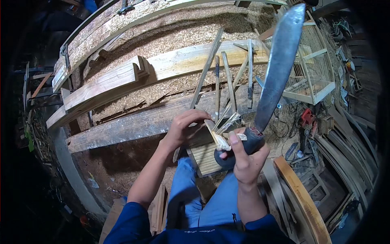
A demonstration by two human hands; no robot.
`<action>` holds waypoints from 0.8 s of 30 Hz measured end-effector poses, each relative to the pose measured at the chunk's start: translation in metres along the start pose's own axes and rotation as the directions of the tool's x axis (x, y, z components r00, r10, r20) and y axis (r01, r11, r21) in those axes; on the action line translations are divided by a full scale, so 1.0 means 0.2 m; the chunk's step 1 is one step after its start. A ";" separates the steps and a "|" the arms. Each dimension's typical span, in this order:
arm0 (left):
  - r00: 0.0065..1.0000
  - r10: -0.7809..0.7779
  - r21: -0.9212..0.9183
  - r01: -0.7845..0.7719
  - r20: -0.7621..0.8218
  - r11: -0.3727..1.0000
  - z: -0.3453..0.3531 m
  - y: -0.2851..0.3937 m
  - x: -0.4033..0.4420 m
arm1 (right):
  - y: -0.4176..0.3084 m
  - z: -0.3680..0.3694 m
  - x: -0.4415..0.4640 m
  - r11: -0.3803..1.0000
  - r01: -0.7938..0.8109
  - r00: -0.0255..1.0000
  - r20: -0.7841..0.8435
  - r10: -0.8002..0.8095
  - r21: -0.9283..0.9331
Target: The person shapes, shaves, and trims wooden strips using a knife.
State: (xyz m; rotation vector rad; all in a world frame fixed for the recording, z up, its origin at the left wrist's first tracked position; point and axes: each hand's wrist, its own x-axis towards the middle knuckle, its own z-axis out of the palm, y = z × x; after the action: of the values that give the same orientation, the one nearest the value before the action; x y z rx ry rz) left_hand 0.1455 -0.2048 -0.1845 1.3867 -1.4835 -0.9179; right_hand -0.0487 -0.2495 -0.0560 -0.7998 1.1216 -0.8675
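Observation:
My right hand (245,158) is wrapped around the dark handle (254,138) of a machete (280,65), whose broad blade points up and away from me. Under that hand's thumb sits the frayed end of a short, pale split wood piece (220,141). My left hand (185,128) has its fingers curled at the upper end of this piece; their tips are partly hidden. Below the piece, a slatted bamboo panel (205,158) lies near my knees. Thin wood sticks (227,79) lean on the plank just beyond my hands.
Long planks (174,63) and a weathered beam (122,130) cross in front of me over wood shavings. A wire-barred cage (310,75) stands at right, with a red tool (307,118) nearer. An orange-brown board (302,199) and curved strips (345,158) lie at lower right.

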 end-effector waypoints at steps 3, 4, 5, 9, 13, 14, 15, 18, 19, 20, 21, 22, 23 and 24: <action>0.977 0.002 -0.059 -0.015 -0.213 0.998 -0.02 0.13 -0.02 | -0.02 0.10 0.01 1.000 0.026 0.998 -0.065 -0.026 -0.003; 0.977 0.008 -0.052 -0.019 -0.212 0.998 -0.03 0.14 -0.04 | -0.03 0.13 0.01 0.999 0.046 0.996 -0.079 -0.046 -0.002; 0.952 0.051 -0.016 -0.059 -0.302 0.998 -0.06 0.16 -0.07 | -0.02 0.14 0.02 1.000 0.030 0.997 -0.073 -0.030 0.009; 0.878 0.223 0.146 -0.176 -0.424 0.973 -0.18 0.28 -0.10 | 0.00 0.19 0.04 1.000 0.017 0.999 -0.046 -0.018 -0.016; 0.864 0.300 0.312 -0.178 -0.404 0.933 -0.26 0.46 -0.03 | 0.01 0.24 0.05 0.996 0.051 0.999 0.000 -0.051 -0.074; 0.876 0.324 0.384 -0.178 -0.358 0.906 -0.28 0.50 -0.01 | 0.00 0.27 0.05 0.987 0.112 0.994 -0.007 -0.114 -0.111; 0.872 0.335 0.360 -0.202 -0.358 0.911 -0.28 0.55 0.04 | -0.01 0.29 0.04 0.974 0.173 0.984 -0.011 -0.177 -0.149; 0.886 0.319 0.378 -0.183 -0.338 0.908 -0.27 0.55 0.03 | 0.02 0.30 0.05 0.960 0.207 0.977 -0.017 -0.213 -0.188; 0.876 0.319 0.382 -0.173 -0.362 0.908 -0.26 0.53 0.02 | 0.01 0.30 0.05 0.960 0.211 0.976 -0.013 -0.217 -0.185; 0.874 0.324 0.386 -0.176 -0.362 0.906 -0.26 0.54 0.01 | 0.01 0.30 0.05 0.964 0.182 0.983 0.012 -0.184 -0.194; 0.872 0.304 0.392 -0.145 -0.382 0.908 -0.26 0.56 0.01 | 0.00 0.30 0.05 0.967 0.154 0.988 0.037 -0.150 -0.205; 0.870 0.283 0.397 -0.113 -0.403 0.911 -0.26 0.58 0.00 | 0.00 0.29 0.03 0.966 0.159 0.987 0.039 -0.154 -0.202; 0.868 0.288 0.401 -0.115 -0.404 0.909 -0.26 0.59 0.00 | 0.00 0.29 0.00 0.986 0.128 0.991 0.044 -0.124 -0.111; 0.868 0.257 0.384 -0.084 -0.425 0.919 -0.25 0.59 -0.01 | 0.00 0.27 -0.03 0.995 0.094 0.994 0.051 -0.093 -0.019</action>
State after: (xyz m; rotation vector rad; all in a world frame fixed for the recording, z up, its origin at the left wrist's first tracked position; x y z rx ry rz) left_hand 0.1525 -0.1883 -0.0566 1.5625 -1.4008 -0.1690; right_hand 0.0025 -0.2381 -0.0410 -0.8933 1.0576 -0.9098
